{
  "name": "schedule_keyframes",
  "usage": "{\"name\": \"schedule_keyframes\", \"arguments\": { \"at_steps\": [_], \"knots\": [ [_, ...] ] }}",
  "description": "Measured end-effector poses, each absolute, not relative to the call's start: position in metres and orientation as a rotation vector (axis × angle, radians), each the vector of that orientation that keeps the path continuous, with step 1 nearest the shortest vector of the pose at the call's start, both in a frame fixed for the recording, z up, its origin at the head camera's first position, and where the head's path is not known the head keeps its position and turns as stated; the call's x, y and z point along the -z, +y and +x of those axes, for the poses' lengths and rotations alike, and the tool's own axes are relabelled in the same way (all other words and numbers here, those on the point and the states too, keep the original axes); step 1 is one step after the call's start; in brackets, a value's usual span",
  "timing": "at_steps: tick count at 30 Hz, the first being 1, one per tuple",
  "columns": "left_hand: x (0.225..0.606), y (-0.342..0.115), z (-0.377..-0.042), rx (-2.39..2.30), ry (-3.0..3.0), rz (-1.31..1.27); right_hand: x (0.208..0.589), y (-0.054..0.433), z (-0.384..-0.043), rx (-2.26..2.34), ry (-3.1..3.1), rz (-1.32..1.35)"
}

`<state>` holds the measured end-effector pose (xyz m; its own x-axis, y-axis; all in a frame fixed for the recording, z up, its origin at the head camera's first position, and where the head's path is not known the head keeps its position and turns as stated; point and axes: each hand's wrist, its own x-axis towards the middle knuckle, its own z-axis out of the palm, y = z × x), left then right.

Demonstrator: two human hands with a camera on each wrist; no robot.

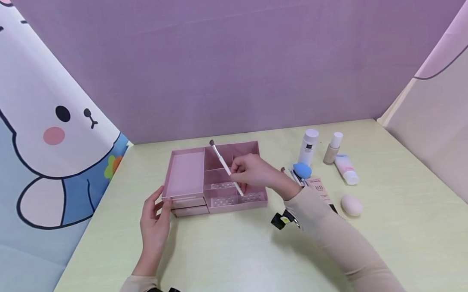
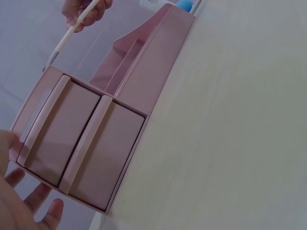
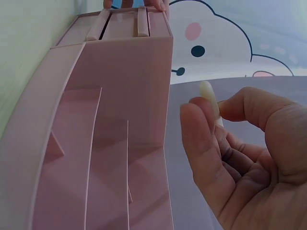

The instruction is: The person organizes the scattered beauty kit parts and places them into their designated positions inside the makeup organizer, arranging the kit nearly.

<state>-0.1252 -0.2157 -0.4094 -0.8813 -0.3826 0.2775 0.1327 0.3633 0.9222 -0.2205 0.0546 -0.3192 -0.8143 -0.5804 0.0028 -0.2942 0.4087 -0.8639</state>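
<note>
A pink makeup organizer (image 1: 185, 171) stands on the table, its drawers at the left and open compartments at the right. My left hand (image 1: 154, 224) holds its front left corner, thumb on the front edge and fingers along the side. Above the compartments, my right hand (image 1: 252, 170) pinches a makeup brush (image 1: 221, 158) by its white handle. The brush slants, dark bristles up and toward the back left. In the right wrist view, the handle end (image 3: 207, 92) shows between thumb and fingers. Two drawer fronts (image 2: 103, 148) look closed in the left wrist view.
Right of the organizer are a white bottle (image 1: 308, 147), a foundation bottle (image 1: 332, 148), a tube (image 1: 346, 169), a blue sponge (image 1: 302, 170), a pink BB box (image 1: 318, 188) and a pale egg-shaped sponge (image 1: 351, 205). More brushes lie partly hidden beside my right forearm.
</note>
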Motion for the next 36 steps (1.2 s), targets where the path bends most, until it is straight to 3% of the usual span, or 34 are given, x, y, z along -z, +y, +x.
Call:
{"name": "schedule_keyframes", "arguments": {
  "at_steps": [11, 36],
  "knots": [
    [0.414, -0.217, -0.129, 1.552, -2.048, 0.082, 0.318, 0.039, -0.217, 1.389, 2.324, -0.746],
    [0.414, -0.219, -0.128, 1.571, -2.048, 0.142, 0.314, -0.006, -0.222, 1.443, 2.175, -0.656]
  ]
}}
